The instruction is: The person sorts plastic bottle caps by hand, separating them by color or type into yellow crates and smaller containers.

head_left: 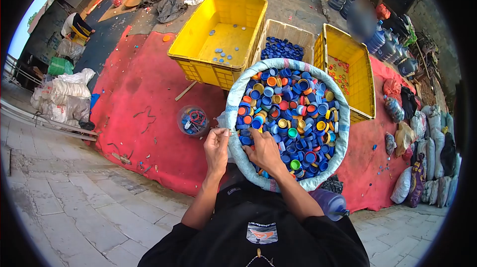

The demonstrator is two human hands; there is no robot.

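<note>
A red ground sheet (141, 140) covers much of the ground, and on it stands a sack (343, 123) with a rolled, pale blue rim, full of mostly blue plastic caps (297, 140), with orange, yellow, red and green ones among them. Just beyond the sack, toward the left of the view, is the largest yellow crate (202, 71), with a few grayish-blue caps scattered on its floor. Beyond the sack to the right is another yellow crate (358, 108), holding scattered red and orange caps. Between those two, right behind the sack, a pale crate (294, 27) holds a layer of dark blue caps. On the near right side of the sack lies a translucent bluish bottle (328, 202). Left of the sack, a round clear tub (191, 132) of mixed small items sits on the sheet. The left hand (215, 153) is at the sack's left rim, its thumb and forefinger nearly closed together; whether something small is pinched there, I cannot tell. The right hand (265, 149) is over the left part of the sack's opening, partly curled, its fingertips down among the caps; its grip on any one cap is hidden.
</note>
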